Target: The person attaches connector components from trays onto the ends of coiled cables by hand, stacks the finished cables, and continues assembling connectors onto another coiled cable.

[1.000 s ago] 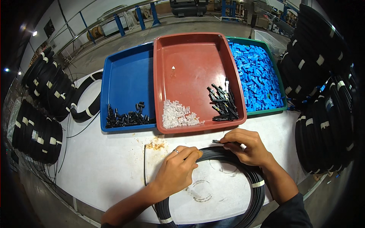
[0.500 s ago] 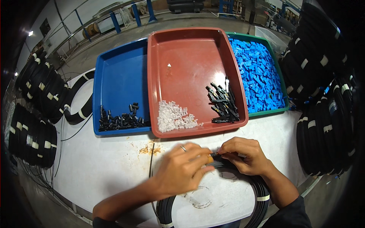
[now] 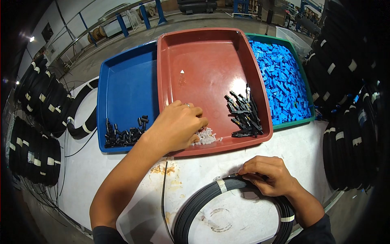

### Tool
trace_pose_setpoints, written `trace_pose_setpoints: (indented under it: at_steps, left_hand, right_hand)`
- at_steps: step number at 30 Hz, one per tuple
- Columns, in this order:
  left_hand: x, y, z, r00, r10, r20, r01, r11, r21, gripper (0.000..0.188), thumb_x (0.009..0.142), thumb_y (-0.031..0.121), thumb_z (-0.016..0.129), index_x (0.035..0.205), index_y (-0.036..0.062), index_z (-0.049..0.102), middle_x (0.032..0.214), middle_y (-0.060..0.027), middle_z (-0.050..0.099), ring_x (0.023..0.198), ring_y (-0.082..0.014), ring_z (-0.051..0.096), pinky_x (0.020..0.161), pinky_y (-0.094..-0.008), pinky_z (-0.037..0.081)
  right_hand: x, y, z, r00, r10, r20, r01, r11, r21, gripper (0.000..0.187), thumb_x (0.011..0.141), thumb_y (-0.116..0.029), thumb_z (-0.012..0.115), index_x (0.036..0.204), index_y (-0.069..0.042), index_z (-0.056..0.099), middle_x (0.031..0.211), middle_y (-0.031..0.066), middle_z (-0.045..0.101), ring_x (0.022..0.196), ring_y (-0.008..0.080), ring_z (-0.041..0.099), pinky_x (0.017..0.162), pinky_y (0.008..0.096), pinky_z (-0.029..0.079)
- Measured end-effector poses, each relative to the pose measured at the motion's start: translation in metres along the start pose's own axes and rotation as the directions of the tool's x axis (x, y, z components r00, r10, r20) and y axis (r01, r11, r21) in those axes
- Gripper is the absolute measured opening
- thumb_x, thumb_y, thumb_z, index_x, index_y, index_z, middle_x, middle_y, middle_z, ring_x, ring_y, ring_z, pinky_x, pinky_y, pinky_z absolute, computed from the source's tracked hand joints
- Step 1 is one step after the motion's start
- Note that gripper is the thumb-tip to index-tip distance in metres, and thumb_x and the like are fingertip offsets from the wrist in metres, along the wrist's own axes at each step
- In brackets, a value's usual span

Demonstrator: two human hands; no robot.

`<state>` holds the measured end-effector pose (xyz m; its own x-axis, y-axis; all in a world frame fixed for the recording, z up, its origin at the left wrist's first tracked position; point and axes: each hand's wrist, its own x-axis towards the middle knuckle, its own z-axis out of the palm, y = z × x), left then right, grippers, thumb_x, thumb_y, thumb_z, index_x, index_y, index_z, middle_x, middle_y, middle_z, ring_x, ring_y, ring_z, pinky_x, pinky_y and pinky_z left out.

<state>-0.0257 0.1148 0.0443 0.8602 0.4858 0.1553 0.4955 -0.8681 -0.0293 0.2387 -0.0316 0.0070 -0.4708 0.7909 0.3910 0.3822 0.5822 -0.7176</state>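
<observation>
My left hand (image 3: 176, 126) reaches into the red tray (image 3: 203, 57), over a pile of small clear-white plastic pieces (image 3: 207, 136). Its fingers are curled down into the pile, and the fingertips are partly hidden. Below the tray, my right hand (image 3: 268, 175) is closed in a pinch on the end of a black cable (image 3: 233, 175). That end lies along the top of a coil of black cable (image 3: 203, 198) bound with pale tape. At the tray's right side lie several slim black connector parts (image 3: 245, 116). A loose cable tail (image 3: 163, 199) runs left of the coil.
A blue tray (image 3: 128, 77) with short black sleeves (image 3: 126, 134) stands at left. At right, a green tray (image 3: 313, 112) holds many blue plastic pieces (image 3: 282, 81). Taped black coils are stacked at left (image 3: 36, 150) and right (image 3: 345, 150). All rest around the white table (image 3: 77, 183).
My left hand has left the cable end and moved up and forward into the clear pieces in the red tray. My right hand keeps its pinch. The taped top of the coil is now uncovered.
</observation>
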Motion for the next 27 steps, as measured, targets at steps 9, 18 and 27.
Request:
trace_pose_setpoints:
  at_steps: [9,18,27]
  left_hand:
    - [0.004,-0.022,-0.001,0.997,-0.073,-0.014,0.074,0.993,0.089,0.023,0.075,0.003,0.073,0.098,0.0079,0.073,0.092,-0.0062,0.072,0.093,-0.0266,0.069,0.083,-0.0424,0.052]
    - [-0.005,-0.015,-0.003,0.958,-0.174,-0.229,0.142,0.979,-0.149,0.016,0.082,0.008,0.077,0.096,0.0035,0.071,0.087,-0.0125,0.074,0.08,-0.0296,0.073,0.072,-0.0391,0.057]
    - [-0.032,0.052,0.007,0.772,-0.402,-0.493,0.074,0.827,-0.558,0.028,0.075,0.014,0.09,0.081,-0.0006,0.066,0.073,-0.008,0.07,0.062,-0.0146,0.067,0.061,-0.0286,0.055]
  right_hand:
    - [0.002,0.002,0.001,0.999,0.05,0.011,-0.05,0.999,-0.002,0.026,0.08,0.008,0.073,0.104,0.0,0.071,0.097,0.0126,0.073,0.084,0.0278,0.073,0.074,0.0347,0.059]
    - [0.001,-0.003,0.003,0.999,0.034,-0.005,-0.034,0.999,-0.023,0.023,0.082,0.006,0.073,0.103,0.0,0.072,0.095,0.0129,0.073,0.083,0.0274,0.073,0.073,0.0346,0.058]
    - [-0.004,-0.001,0.002,0.983,0.092,-0.161,-0.108,0.99,-0.089,0.025,0.081,0.009,0.07,0.103,-0.002,0.073,0.091,0.012,0.071,0.074,0.0218,0.068,0.066,0.0307,0.054]
